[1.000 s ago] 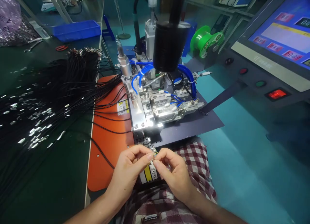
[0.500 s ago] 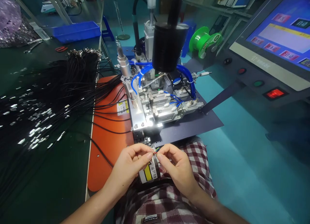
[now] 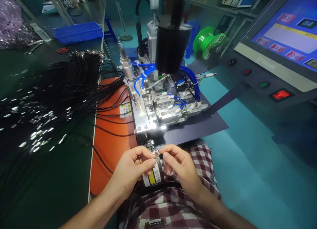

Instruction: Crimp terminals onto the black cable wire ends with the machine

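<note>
My left hand (image 3: 137, 163) is closed in a pinch on the end of a cable whose thin coloured wires (image 3: 157, 153) fan out past its fingertips. Red and green show among them; the finer strands are too small to make out. Close on the right is my right hand (image 3: 179, 164), its index fingertip at the wire ends and its thumb slightly apart from it. Both hands are just in front of the machine (image 3: 163, 110), above a guide with a white and yellow label (image 3: 155, 176). The black cable (image 3: 102, 161) runs in from the left, partly hidden behind my left hand.
Black cables with shiny ends (image 3: 74, 77) heap on the dark table at left, several leading across an orange board (image 3: 106, 143) into the machine. A black cylinder (image 3: 172, 47) hangs overhead. At right is a control screen (image 3: 284, 37); behind stand a green spool (image 3: 204, 42) and blue tray (image 3: 78, 32).
My right thumb has parted from the index finger, which has risen slightly. The wires now show more clearly between the hands. My left hand keeps its pinch almost in place.
</note>
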`<action>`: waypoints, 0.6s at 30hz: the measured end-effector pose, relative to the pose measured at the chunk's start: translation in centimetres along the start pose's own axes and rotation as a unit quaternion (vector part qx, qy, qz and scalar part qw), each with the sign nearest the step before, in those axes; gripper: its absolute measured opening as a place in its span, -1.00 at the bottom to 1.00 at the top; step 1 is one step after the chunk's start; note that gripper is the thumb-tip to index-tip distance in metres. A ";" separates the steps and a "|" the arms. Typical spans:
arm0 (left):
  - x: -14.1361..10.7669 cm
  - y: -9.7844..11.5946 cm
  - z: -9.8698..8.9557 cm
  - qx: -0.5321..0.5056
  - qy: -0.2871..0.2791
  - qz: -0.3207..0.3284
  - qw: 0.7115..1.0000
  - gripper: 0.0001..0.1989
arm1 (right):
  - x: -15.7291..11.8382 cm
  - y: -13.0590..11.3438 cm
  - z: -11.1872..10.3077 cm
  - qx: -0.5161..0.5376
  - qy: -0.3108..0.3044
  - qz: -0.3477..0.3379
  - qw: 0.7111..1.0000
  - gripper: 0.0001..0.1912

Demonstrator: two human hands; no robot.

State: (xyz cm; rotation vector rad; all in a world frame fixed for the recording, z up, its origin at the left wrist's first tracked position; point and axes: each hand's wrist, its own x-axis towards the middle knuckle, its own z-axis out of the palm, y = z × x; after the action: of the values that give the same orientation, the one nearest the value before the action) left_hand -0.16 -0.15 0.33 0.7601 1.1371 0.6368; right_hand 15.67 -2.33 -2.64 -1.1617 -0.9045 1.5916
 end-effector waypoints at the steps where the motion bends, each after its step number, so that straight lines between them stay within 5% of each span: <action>1: 0.0 0.0 0.1 -0.001 0.009 0.006 1.000 -0.80 | -0.1 0.0 0.0 -0.005 -0.003 -0.002 1.000 -0.83; 14: -0.3 -0.2 0.8 0.013 0.013 -0.007 1.000 -0.74 | 0.0 -0.4 0.4 -0.112 0.019 -0.100 0.988 -0.94; 18: -0.2 -0.5 0.8 0.021 0.017 -0.003 1.000 -0.76 | 0.5 -0.4 0.4 -0.075 0.003 -0.074 0.994 -0.86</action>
State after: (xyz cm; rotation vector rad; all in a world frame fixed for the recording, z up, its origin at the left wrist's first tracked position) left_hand 0.55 -0.76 0.25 0.7844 1.1865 0.6238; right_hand 15.38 -1.78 -2.24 -1.1725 -1.0964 1.4191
